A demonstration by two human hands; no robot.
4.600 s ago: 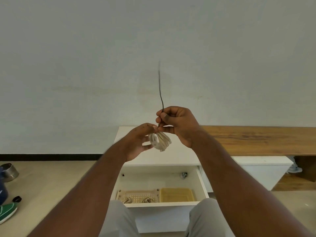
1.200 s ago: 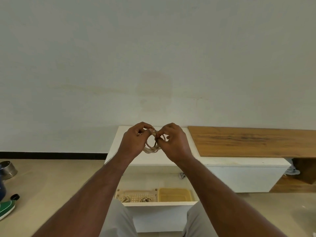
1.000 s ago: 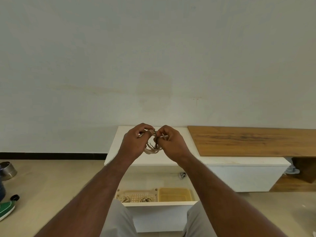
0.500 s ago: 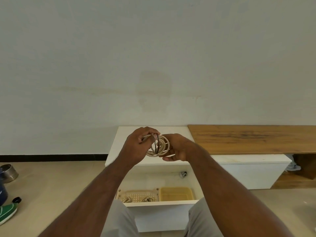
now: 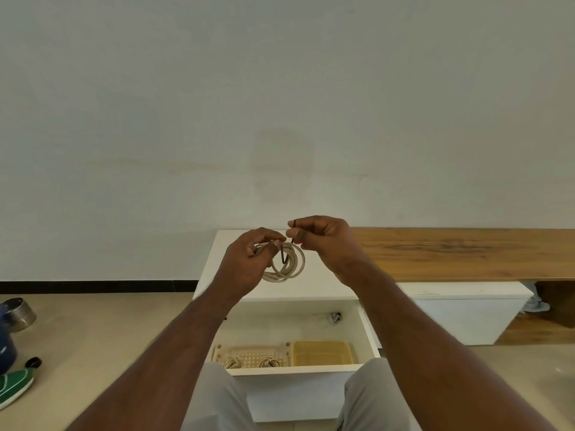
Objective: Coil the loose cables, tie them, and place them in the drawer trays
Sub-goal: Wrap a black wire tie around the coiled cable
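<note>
Hands up in front of the chest, busy on the tie. Left hand (image 5: 245, 262) curled round the near-left edge of the cream cable coil (image 5: 284, 264), fingers pinching the loops together. Right hand (image 5: 323, 241) closed in a fine pinch on the free end of a thin dark tie (image 5: 283, 253), pulled up and to the right. Tie bent into a narrow V through the middle of the coil, one leg tucked under the left fingertips, the other running up into the right pinch. Coil held in the air over the white tabletop (image 5: 311, 287), touching nothing but the hands.

Below, open drawer (image 5: 368, 331) with two trays side by side at its front. Pink perforated tray (image 5: 253, 353) on the left already carrying two tied coils (image 5: 250, 363). Yellow tray (image 5: 322, 353) on the right looking bare. Small dark item in the drawer's back right corner, too small to name.

Progress, as a judgement: coiling of this cable done, tie threaded but not yet twisted shut, so tying roughly midway. Left to do: cinch and twist the tie, then lower the bundle into a tray. No further loose cables in view, so possibly the last one, though not certain from here.

Further out: wooden board (image 5: 466, 253) along the right, metal bowl (image 5: 17, 312) and green shoe (image 5: 14, 384) on the floor at far left.
</note>
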